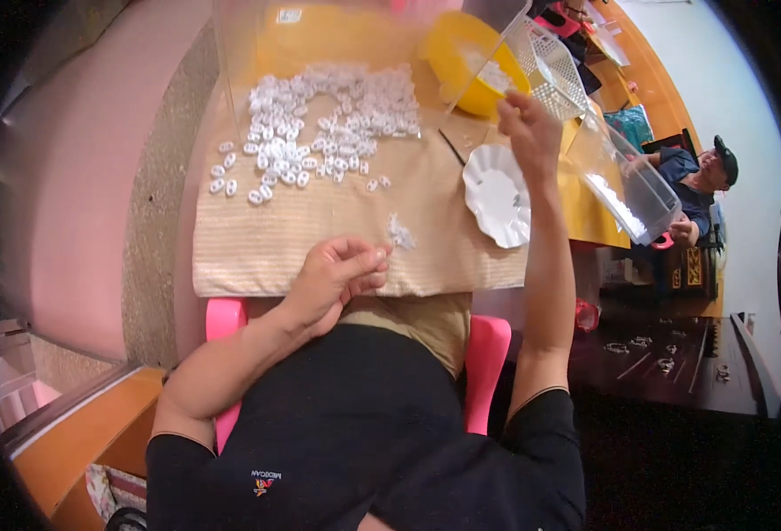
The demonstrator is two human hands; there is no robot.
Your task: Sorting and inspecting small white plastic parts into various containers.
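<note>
White plastic pieces (320, 133) lie heaped on the counter's striped cloth (258, 239), straight ahead of the left hand (337, 274), which is pinched shut on one piece; the right hand (528, 133) reaches up toward the yellow bowl (461, 53), fingers loosely curled, grip unclear.

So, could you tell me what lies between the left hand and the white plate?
In the head view, a small clump of white pieces lies on the striped cloth between the left hand and the plate.

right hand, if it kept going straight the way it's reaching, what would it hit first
Probably the yellow bowl just beyond the right hand, though the white mesh basket lies close beside that line and depth is unclear.
</note>
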